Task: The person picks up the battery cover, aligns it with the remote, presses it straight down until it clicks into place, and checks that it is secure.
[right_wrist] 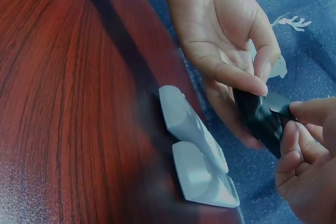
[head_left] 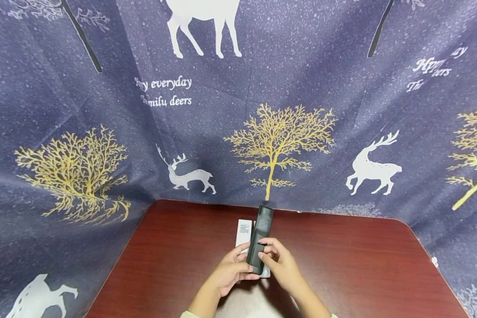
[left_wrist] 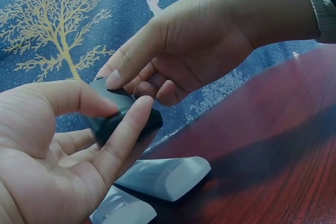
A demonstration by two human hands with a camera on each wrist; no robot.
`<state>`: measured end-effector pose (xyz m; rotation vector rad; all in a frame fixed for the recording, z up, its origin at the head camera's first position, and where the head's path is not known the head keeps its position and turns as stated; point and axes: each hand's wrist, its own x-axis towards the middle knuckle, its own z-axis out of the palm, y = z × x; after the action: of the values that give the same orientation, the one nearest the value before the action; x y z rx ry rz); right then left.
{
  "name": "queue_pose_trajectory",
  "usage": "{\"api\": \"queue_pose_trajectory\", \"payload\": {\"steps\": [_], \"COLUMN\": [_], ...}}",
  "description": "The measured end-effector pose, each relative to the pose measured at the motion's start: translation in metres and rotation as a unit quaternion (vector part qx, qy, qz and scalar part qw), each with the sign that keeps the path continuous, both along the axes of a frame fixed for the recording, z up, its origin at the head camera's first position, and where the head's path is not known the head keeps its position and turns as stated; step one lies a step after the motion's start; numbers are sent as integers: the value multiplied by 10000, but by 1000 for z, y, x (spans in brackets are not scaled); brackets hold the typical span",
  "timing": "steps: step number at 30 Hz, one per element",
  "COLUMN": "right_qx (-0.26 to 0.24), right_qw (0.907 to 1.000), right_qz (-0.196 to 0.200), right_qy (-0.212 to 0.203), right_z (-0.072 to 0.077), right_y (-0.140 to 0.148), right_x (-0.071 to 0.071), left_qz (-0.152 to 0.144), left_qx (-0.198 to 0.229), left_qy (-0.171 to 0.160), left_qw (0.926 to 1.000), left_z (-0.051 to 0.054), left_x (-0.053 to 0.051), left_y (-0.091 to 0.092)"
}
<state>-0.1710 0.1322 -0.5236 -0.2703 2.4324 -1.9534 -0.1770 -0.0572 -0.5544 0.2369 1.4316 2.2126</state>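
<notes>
A black remote control is held above the table, its back with a printed label facing up. My left hand grips its near end, thumb on one side and fingers around the other. At that end my right hand pinches a thin dark piece, which looks like the battery cover; in the right wrist view it stands tilted from the body. Beneath the hands lie two white remotes, one beside the other. The inside of the black remote is hidden.
A reddish-brown wooden table spreads out around the hands. Behind and beside it hangs a dark blue cloth printed with white deer and yellow trees.
</notes>
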Motion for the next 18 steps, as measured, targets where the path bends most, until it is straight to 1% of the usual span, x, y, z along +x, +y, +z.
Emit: {"api": "queue_pose_trajectory", "payload": {"steps": [3, 8, 13, 18], "right_qx": [59, 189, 279, 191], "right_qw": [9998, 9981, 9971, 9977], "right_qz": [-184, -470, -565, -520], "right_qy": [88, 339, 427, 392], "right_z": [0, -2, -6, -8], "right_y": [-1, -3, -3, -2], "right_x": [0, 0, -1, -2], "left_qz": [-14, 62, 123, 118], "left_qx": [29, 37, -6, -40], "left_qy": [5, -15, 0, 38], "left_qw": [10000, 10000, 9999, 9999], "left_z": [-1, -1, -3, -3], "left_x": [0, 0, 0, 0], "left_y": [0, 1, 2, 2]}}
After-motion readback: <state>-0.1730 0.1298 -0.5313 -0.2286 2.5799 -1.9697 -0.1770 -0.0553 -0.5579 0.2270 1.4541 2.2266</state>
